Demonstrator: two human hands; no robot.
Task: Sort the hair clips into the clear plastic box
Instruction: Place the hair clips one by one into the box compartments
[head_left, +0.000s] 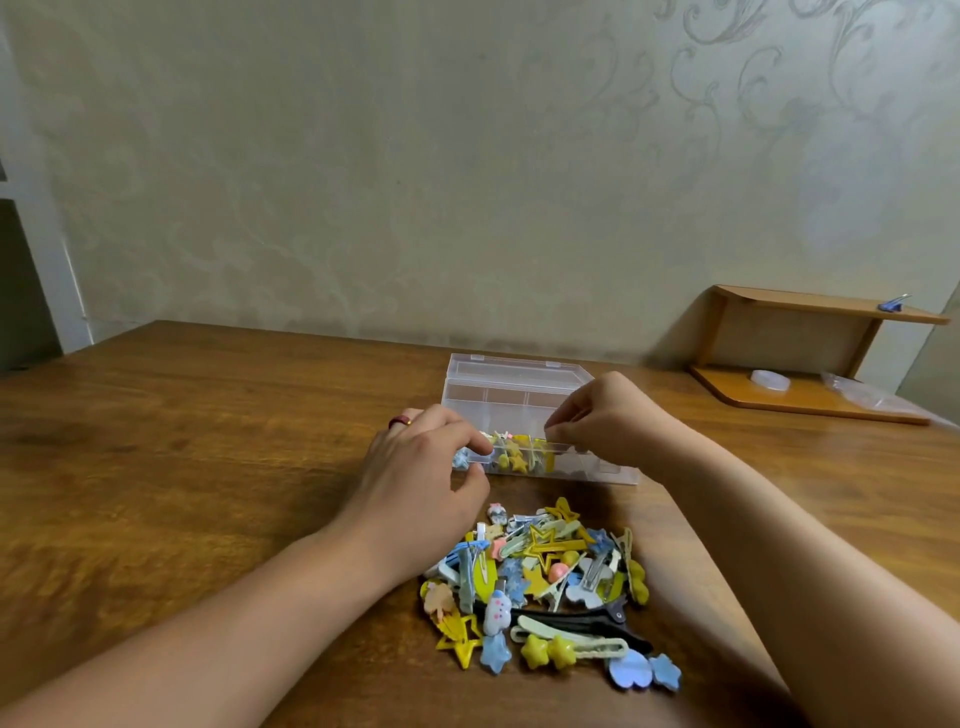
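Both hands hovered over the clear plastic box (519, 395). The left hand (421, 478) curled loosely at its front edge; the right hand (608, 421) pinched fingertips together, though on what I cannot tell. The pile of hair clips (550, 587) lay just nearer.

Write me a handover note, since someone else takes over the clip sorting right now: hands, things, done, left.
Left hand: at the clear plastic box's left end, fingers curled at its rim; whether it holds a clip cannot be told.
Right hand: over the box's front row, fingertips pinched; what they hold is hidden.
Done: some yellow clips lie in the front compartments; the lid is open.
Left: the pile of clips on the table in front of the box.
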